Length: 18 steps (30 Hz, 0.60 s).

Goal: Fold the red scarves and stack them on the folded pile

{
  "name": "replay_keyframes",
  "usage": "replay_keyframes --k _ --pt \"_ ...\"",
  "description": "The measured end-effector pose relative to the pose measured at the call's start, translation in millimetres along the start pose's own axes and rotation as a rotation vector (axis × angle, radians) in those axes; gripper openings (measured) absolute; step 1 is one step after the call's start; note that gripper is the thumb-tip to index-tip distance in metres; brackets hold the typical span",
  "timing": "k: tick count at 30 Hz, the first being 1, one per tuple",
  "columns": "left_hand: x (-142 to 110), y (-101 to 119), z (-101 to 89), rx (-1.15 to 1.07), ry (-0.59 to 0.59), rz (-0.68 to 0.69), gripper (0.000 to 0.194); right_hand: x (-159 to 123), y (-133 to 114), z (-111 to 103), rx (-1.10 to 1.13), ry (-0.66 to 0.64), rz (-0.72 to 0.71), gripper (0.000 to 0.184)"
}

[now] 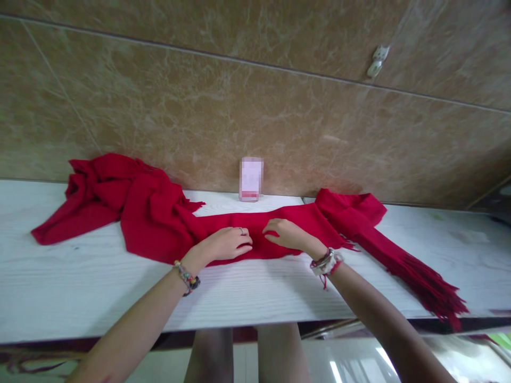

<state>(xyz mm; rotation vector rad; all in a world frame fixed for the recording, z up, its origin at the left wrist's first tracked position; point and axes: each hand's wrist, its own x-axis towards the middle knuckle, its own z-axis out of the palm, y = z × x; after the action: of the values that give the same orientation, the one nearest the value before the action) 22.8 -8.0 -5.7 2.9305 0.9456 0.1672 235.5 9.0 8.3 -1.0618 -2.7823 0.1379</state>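
Observation:
A red fringed scarf lies across the white tabletop, its middle part spread fairly flat. My left hand rests on this middle part, fingers stretched out and thumb apart. Facing it, my right hand is over the same stretch with fingers curved downward and a gap between thumb and fingers. Neither hand shows cloth gripped in it. Bunched red cloth lies in loose folds on the left. To the right, a folded strip ends in a long fringe at the front edge. Whether all the cloth is one piece, I cannot tell.
A phone-like rectangle, blurred out, leans upright against the brown marbled wall behind the table. A small white figure is fixed higher on the wall. The white tabletop ends just in front of my legs.

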Motion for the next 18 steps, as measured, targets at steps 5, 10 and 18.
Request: replay_keyframes --k 5,10,18 --pt "-5 -18 1.7 -0.006 0.005 -0.118 0.023 21 -8 12 0.008 -0.053 0.045 0.016" --pt "-8 -27 6.2 0.004 -0.054 -0.268 0.033 15 -12 31 0.024 0.074 0.022 0.014" --pt "-9 -21 6.2 -0.058 -0.252 -0.585 0.06 8 -8 37 0.047 0.117 -0.063 0.025"
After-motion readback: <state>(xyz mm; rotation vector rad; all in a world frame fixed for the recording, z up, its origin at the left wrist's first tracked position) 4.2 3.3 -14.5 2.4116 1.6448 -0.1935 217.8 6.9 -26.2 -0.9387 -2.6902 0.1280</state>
